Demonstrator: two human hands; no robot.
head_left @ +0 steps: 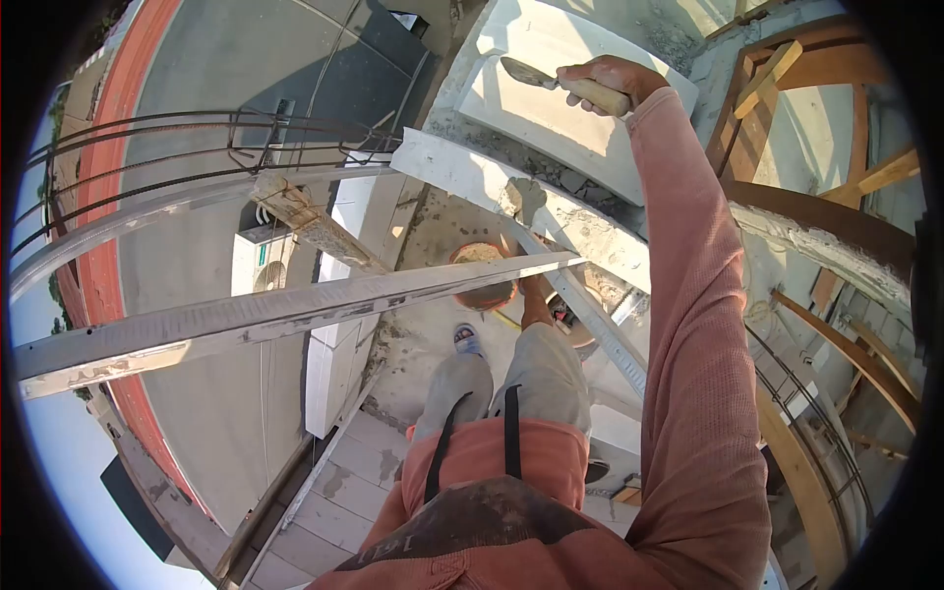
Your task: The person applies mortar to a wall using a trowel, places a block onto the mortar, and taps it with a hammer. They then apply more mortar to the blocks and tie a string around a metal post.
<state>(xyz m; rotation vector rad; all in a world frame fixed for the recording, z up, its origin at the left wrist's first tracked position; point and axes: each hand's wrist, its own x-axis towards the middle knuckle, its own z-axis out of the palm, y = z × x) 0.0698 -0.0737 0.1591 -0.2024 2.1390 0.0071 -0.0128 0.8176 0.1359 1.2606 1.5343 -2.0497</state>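
My right hand [615, 81] is closed around the wooden handle of a small trowel [528, 73], whose metal blade points left. The trowel is above a large white block [551, 123] at the top of the view. Below that block runs a row of white blocks [580, 224] with a mortar-smeared top. My left hand is out of view; only a bit of sleeve shows beside my body. Near my feet stands an orange bucket [484, 295] with pale mortar-like material in it.
A long metal straightedge [285, 310] crosses the view from the left, meeting a second metal bar [590, 320]. Bent rebar [177, 128] juts out at left, near a wooden post [315, 226]. Curved wooden formwork [733, 108] stands at right. A lower roof [206, 69] lies beyond the edge.
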